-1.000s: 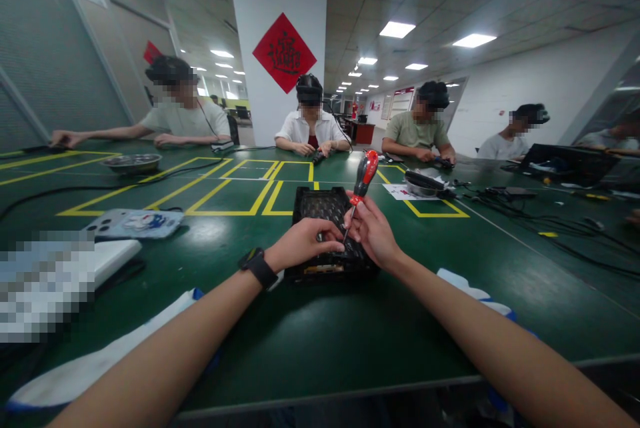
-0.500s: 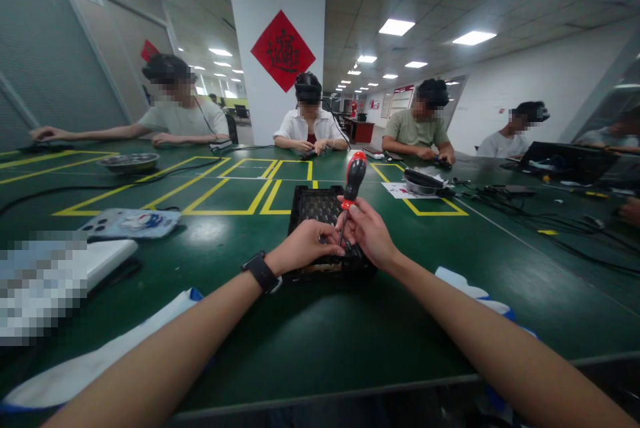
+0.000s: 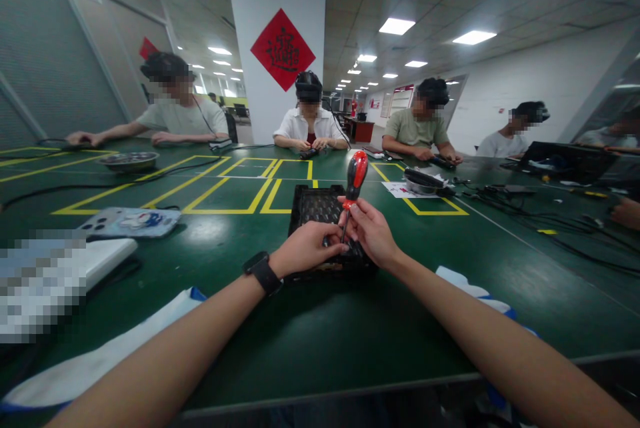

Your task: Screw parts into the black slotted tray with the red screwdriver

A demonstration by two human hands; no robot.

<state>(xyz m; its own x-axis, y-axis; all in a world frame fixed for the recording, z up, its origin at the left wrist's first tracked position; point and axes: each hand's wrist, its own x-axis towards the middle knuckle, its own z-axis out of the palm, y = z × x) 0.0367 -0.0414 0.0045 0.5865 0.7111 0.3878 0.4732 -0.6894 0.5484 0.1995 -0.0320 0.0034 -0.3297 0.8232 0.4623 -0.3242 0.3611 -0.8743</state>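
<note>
Nearest the edge of the green tabletop (image 3: 300, 341) there's a white glove with blue trim (image 3: 125, 338) partly behind the left forearm, and what looks like another glove (image 3: 465, 283) past the right one.

Then the busy bit: a black case (image 3: 317, 203) sits on the tabletop straight ahead, between the hands. The right hand (image 3: 373, 233) has its fingers pinched round a red-and-black screwdriver (image 3: 357, 175) low down by the collar, handle up, shaft pointing down at the case's near part. The left hand (image 3: 306, 248) has its fingers curled in by the bottom of the shaft; can't tell if they're gripping anything.

Progress-wise, I'd call it mid-job: tool's in position, but the hands hide the tip, so no clue whether anything's been tightened or loosened, or how much is left.

Off to the left there's a phone (image 3: 133, 223), and a metal bowl (image 3: 129, 161) further out. Across the tabletop, a person in a white shirt (image 3: 310, 128) has both hands on something small and dark.
</note>
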